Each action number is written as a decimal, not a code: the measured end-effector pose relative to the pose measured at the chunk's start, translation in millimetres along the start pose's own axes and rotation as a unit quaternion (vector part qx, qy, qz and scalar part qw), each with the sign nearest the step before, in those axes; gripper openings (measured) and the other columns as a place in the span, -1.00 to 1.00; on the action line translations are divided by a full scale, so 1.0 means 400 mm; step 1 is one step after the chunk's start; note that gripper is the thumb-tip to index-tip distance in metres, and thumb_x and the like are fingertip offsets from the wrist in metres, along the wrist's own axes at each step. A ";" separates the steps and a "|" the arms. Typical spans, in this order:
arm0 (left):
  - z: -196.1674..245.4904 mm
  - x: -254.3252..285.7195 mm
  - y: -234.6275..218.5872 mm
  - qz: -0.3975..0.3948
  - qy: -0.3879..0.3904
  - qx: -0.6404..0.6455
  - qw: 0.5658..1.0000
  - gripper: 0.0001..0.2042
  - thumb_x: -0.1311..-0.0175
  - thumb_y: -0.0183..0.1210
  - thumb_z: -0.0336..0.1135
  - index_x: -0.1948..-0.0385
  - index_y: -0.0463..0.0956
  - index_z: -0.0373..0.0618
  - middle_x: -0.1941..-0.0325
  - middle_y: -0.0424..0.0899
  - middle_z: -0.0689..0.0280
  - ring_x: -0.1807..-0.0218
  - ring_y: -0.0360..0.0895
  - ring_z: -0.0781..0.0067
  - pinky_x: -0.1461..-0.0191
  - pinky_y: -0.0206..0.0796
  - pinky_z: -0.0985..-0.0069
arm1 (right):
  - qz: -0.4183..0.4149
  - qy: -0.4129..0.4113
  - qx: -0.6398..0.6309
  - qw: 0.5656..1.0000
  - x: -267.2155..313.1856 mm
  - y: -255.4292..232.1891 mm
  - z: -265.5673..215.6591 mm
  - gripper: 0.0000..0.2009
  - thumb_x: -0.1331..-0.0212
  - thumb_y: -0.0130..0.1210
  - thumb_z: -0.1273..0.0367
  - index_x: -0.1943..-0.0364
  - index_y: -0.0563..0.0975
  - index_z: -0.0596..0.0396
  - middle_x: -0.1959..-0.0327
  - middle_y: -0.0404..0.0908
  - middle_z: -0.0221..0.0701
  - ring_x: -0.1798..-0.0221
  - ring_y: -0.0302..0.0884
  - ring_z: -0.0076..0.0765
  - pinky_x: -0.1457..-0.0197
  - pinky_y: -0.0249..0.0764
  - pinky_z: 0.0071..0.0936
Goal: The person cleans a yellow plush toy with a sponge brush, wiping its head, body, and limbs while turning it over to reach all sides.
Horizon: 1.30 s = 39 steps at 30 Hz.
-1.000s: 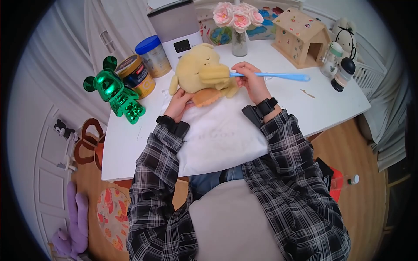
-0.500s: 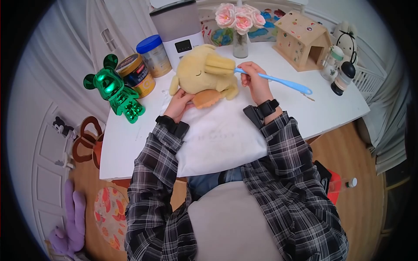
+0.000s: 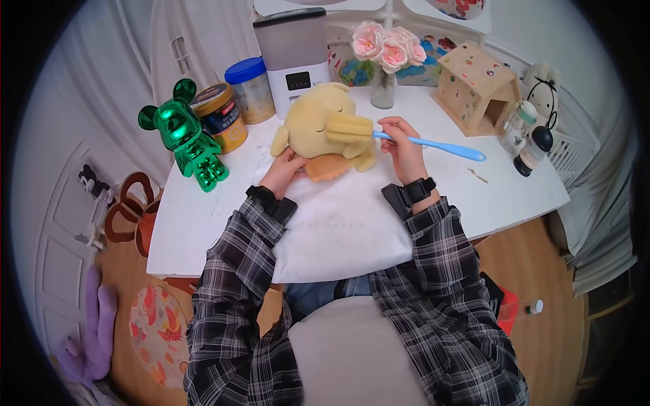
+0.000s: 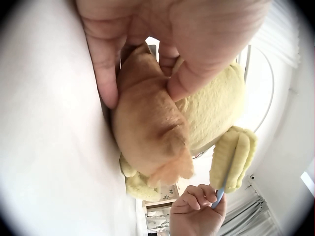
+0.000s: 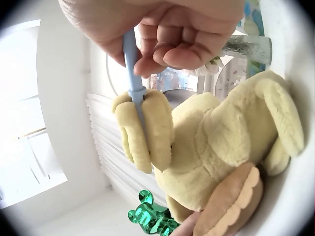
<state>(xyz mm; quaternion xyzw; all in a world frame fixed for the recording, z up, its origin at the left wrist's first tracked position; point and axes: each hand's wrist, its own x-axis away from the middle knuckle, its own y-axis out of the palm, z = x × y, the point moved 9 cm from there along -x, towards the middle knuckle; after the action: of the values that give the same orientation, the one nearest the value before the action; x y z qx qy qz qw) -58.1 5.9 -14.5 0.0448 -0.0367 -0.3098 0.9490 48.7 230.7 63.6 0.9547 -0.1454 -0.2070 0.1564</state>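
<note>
A pale yellow plush toy (image 3: 313, 111) with stitched closed eyes lies on a white cloth-like bag (image 3: 342, 230) on the table. Its orange scalloped piece (image 3: 328, 167) is pinched between the thumb and fingers of my left hand (image 3: 284, 172), as the left wrist view also shows. My right hand (image 3: 405, 152) grips the light blue handle (image 3: 443, 147) of a duster. The fluffy yellow duster head (image 5: 145, 130) has the blue rod running into it. In the head view it overlaps the toy's face.
On the left stand a shiny green bear figure (image 3: 183, 132) and two tins, one gold (image 3: 223, 118) and one blue-lidded (image 3: 250, 91). Behind the toy are a grey-and-white dispenser (image 3: 294, 57) and a rose vase (image 3: 383, 88). A wooden house (image 3: 477, 88) and bottles (image 3: 533, 150) stand right.
The duster head rises and tilts on the toy's face, then comes back down, its handle levelling out. My left hand keeps its hold on the orange piece. The head view has shifted slightly.
</note>
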 end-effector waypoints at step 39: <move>0.001 0.002 0.006 -0.022 0.014 0.006 1.000 -0.52 -0.27 0.10 -0.35 -0.23 0.22 -0.05 -0.15 0.44 0.38 -0.10 0.44 0.55 -0.15 0.34 0.49 | 0.040 -0.048 -0.110 0.992 0.014 -0.009 -0.044 -0.87 -0.27 -0.03 0.42 0.19 0.51 0.11 0.56 0.36 -0.60 0.56 0.25 -0.73 0.50 0.24 -0.71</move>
<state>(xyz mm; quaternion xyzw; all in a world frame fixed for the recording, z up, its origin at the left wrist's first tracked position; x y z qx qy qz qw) -56.0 7.2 -13.8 0.0551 -0.0245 -0.3297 0.9421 62.2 236.2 75.4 0.9140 -0.1670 -0.2610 0.2619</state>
